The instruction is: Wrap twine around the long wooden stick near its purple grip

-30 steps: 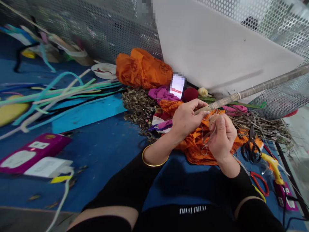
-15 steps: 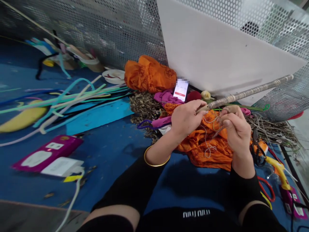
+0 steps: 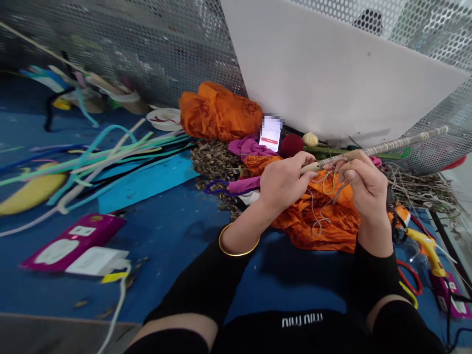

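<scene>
My left hand [image 3: 285, 181] is closed around the near end of a long stick [image 3: 391, 144] wrapped with pale bands. The stick slants up to the right in front of a white board. My right hand [image 3: 363, 179] is closed in a pinch on thin grey string [image 3: 336, 191], beside the stick's lower part. Loose string curls hang down over an orange cloth [image 3: 328, 228] that lies beneath both hands.
A lit phone [image 3: 270, 135] leans behind my left hand, near an orange bundle [image 3: 219, 112]. Coloured pipe cleaners [image 3: 106, 157] and a purple power strip [image 3: 73, 241] lie left. At right are a yellow glue gun [image 3: 427, 248] and dry twigs [image 3: 424, 189].
My right hand has moved slightly up and right, closer to the stick, with the string. The stick's angle is a little flatter. The view has shifted slightly.
</scene>
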A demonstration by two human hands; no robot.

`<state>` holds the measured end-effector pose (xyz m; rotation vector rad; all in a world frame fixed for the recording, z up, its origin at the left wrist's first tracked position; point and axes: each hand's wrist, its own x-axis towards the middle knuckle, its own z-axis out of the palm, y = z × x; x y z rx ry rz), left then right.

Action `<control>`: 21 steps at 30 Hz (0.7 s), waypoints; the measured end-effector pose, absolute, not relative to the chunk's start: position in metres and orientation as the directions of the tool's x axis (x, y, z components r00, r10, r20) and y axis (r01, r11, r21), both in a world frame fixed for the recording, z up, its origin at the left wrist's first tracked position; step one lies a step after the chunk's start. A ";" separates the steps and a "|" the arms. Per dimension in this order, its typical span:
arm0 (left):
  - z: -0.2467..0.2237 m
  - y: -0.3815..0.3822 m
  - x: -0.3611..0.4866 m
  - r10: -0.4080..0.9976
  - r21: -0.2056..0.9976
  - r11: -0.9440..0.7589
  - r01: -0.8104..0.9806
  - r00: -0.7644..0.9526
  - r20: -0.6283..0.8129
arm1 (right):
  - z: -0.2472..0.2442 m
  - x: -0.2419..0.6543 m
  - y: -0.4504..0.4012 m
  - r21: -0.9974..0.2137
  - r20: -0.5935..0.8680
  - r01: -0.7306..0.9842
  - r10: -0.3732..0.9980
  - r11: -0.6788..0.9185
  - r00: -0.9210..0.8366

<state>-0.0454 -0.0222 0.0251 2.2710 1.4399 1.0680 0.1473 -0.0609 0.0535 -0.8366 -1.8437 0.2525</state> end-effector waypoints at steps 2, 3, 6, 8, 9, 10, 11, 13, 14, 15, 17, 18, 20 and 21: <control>0.024 -0.023 -0.044 0.851 0.516 -0.494 0.699 0.268 0.451 | 0.052 0.151 -0.056 -0.516 0.743 0.418 0.634 0.748 -0.217; 0.024 -0.023 -0.043 0.843 0.500 -0.507 0.702 0.285 0.456 | 0.052 0.152 -0.054 -0.516 0.743 0.413 0.632 0.751 -0.221; 0.024 -0.024 -0.043 0.828 0.464 -0.534 0.707 0.327 0.454 | 0.049 0.153 -0.049 -0.558 0.715 0.386 0.661 0.735 -0.227; 0.024 -0.025 -0.043 0.821 0.438 -0.547 0.713 0.355 0.448 | 0.047 0.152 -0.047 -0.579 0.699 0.381 0.680 0.721 -0.223; 0.023 -0.025 -0.043 0.814 0.422 -0.557 0.715 0.369 0.449 | 0.047 0.152 -0.047 -0.581 0.698 0.382 0.681 0.719 -0.221; 0.023 -0.025 -0.043 0.804 0.402 -0.570 0.717 0.385 0.453 | 0.047 0.151 -0.046 -0.578 0.699 0.385 0.680 0.720 -0.222; 0.022 -0.026 -0.043 0.792 0.378 -0.584 0.719 0.402 0.459 | 0.047 0.150 -0.046 -0.576 0.698 0.389 0.680 0.719 -0.224; 0.021 -0.026 -0.042 0.765 0.321 -0.610 0.724 0.434 0.476 | 0.046 0.149 -0.044 -0.582 0.691 0.389 0.687 0.714 -0.226; 0.020 -0.026 -0.042 0.751 0.294 -0.623 0.725 0.448 0.485 | 0.046 0.149 -0.043 -0.591 0.685 0.386 0.694 0.708 -0.224; 0.019 -0.026 -0.041 0.737 0.268 -0.635 0.724 0.464 0.492 | 0.045 0.148 -0.043 -0.600 0.679 0.385 0.701 0.701 -0.218; 0.017 -0.026 -0.041 0.711 0.226 -0.657 0.719 0.491 0.503 | 0.044 0.148 -0.041 -0.613 0.674 0.386 0.711 0.689 -0.199; 0.017 -0.026 -0.041 0.698 0.206 -0.668 0.716 0.505 0.508 | 0.043 0.148 -0.041 -0.618 0.673 0.387 0.715 0.685 -0.191; 0.016 -0.026 -0.041 0.671 0.164 -0.684 0.710 0.525 0.524 | 0.043 0.148 -0.040 -0.620 0.671 0.395 0.719 0.678 -0.180; 0.016 -0.026 -0.041 0.658 0.144 -0.689 0.710 0.530 0.535 | 0.042 0.148 -0.040 -0.620 0.669 0.404 0.722 0.672 -0.174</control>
